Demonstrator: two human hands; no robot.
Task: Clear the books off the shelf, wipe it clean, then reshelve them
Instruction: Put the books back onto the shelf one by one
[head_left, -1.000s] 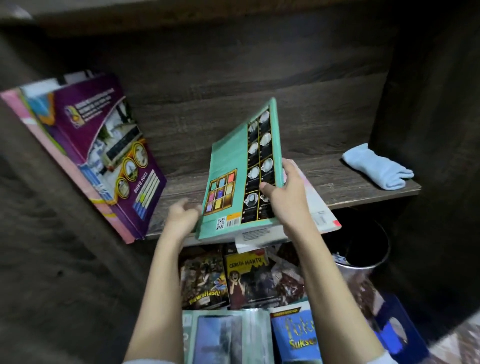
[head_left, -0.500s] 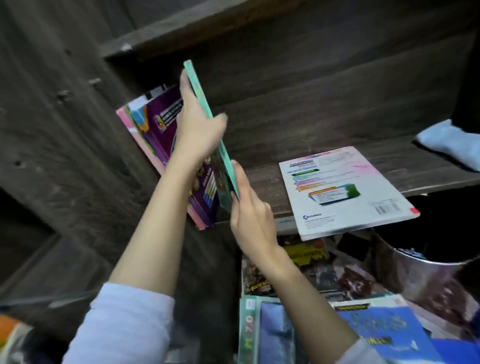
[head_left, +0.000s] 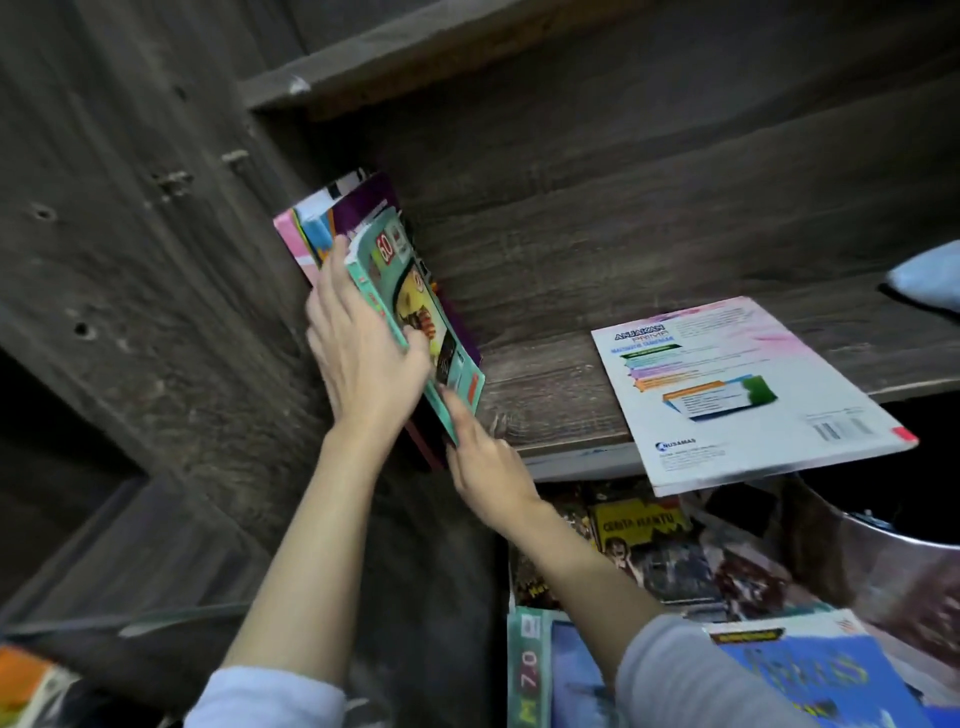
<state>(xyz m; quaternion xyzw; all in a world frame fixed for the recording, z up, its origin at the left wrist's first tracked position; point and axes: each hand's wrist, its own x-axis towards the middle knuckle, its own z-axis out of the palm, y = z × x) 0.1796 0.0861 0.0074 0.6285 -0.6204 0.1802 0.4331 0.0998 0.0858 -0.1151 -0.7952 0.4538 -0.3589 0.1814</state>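
A teal book (head_left: 415, 306) leans upright against a purple book (head_left: 358, 208) and a pink one at the left end of the dark wooden shelf (head_left: 561, 395). My left hand (head_left: 358, 353) grips the teal book's spine, thumb across its cover. The fingertips of my right hand (head_left: 483, 457) touch the book's lower corner at the shelf's front edge. A white workbook (head_left: 737, 384) lies flat on the shelf, overhanging the front edge. At the far right of the shelf a light blue cloth (head_left: 930, 275) is partly cut off.
The shelf's wooden side wall (head_left: 171, 270) rises on the left and another board (head_left: 415, 47) runs above. Below the shelf lie several books, among them a yellow comic (head_left: 639, 525) and a blue book (head_left: 810, 675). A metal bin (head_left: 883, 561) stands at the lower right.
The teal book, lifted off the white workbook, went left and now leans against the purple book. My left hand slid from its top edge down to its spine.
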